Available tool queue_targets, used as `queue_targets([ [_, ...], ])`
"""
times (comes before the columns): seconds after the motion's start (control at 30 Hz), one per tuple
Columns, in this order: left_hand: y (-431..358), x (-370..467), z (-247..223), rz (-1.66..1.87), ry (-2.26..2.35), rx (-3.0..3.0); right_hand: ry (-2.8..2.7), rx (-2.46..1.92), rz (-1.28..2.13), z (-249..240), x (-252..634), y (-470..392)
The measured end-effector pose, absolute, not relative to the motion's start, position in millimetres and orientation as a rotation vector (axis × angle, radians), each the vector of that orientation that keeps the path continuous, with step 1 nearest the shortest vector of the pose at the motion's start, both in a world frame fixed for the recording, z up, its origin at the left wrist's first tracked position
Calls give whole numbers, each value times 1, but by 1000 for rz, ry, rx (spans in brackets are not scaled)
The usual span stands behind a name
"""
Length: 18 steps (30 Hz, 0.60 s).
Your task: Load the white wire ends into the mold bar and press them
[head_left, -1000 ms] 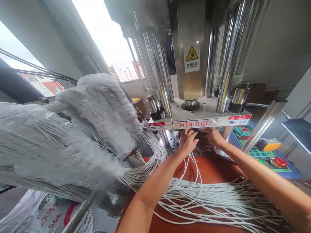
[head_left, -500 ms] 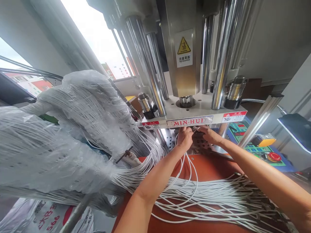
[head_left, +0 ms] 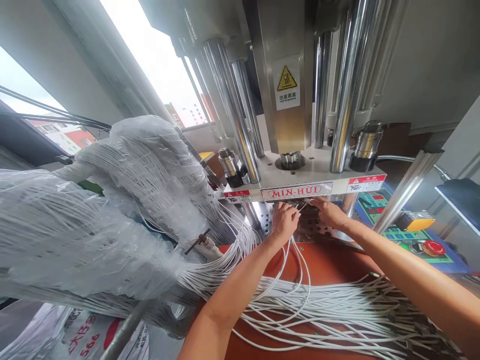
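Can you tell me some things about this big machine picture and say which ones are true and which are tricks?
1. Both hands reach under the machine's white plate. True: the left hand and right hand are there.
2. The cables on the bench are black. False: they are white.
3. A yellow warning sticker sits on the machine. True.
4. The bench top is green. False: it is orange-brown.
5. A red round button sits on the panel at right. True.
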State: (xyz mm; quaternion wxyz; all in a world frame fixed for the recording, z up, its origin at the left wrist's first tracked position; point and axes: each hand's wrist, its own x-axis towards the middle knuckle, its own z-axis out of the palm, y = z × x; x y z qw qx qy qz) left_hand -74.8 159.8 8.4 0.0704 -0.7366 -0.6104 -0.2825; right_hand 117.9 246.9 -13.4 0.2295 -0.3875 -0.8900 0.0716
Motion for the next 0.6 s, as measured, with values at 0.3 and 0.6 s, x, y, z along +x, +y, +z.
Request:
queue_targets([
  [0.3, 159, -75, 9, -534, -1810, -2215, -2549, -1151, -45, -4, 96, 231],
  [0.6, 138, -67, 39, -600, -1860, -2238, -2402, -1121, 219, -1, 126, 233],
])
